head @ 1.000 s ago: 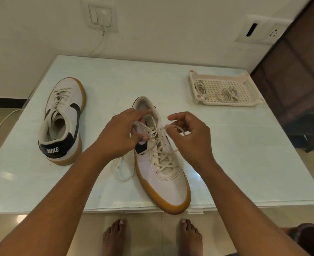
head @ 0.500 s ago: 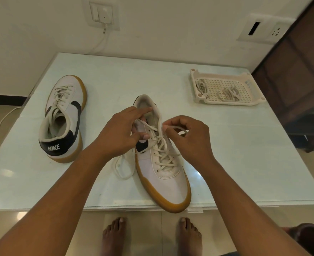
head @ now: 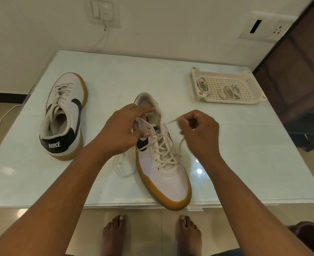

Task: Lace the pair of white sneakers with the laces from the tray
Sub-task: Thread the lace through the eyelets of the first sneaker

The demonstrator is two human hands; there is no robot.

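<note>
Your left hand (head: 123,132) is curled over the near sneaker (head: 163,174), thumb and fingers gripping its upper by the top eyelets. Your right hand (head: 200,133) pinches the lace (head: 179,147), lifted just right of the collar, one strand running down to the eyelets. That sneaker lies toe toward you at the front edge of the glass-topped table (head: 245,163), with slack lace looping on the glass at its left. The second sneaker (head: 63,115), laced, stands well apart on the left. The tray (head: 228,101) holding the spare laces (head: 229,91) sits far right.
</note>
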